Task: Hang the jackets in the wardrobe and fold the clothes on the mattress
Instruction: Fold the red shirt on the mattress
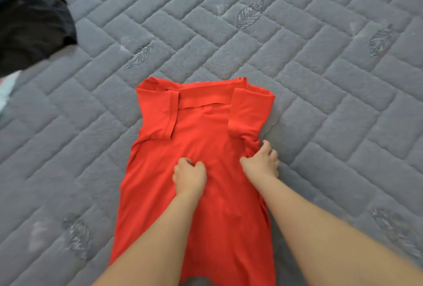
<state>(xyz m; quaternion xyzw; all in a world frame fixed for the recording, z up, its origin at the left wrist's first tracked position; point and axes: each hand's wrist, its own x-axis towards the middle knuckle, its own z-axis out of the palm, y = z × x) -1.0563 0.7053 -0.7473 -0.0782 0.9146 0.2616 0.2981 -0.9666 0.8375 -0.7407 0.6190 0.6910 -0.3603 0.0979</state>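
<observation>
A red shirt [196, 125] lies flat on the grey quilted mattress [297, 68], its two sleeves folded in over the body and its collar end pointing away from me. My left hand [190, 174] rests on the middle of the shirt with its fingers curled, bunching a little cloth. My right hand [262, 162] grips the shirt's right edge, where the fabric is gathered into wrinkles.
A black garment [29, 15] lies heaped at the mattress's far left. Below it, at the left edge, a bit of pale patterned cloth [6, 93] shows. Bare quilted mattress with leaf motifs surrounds the shirt.
</observation>
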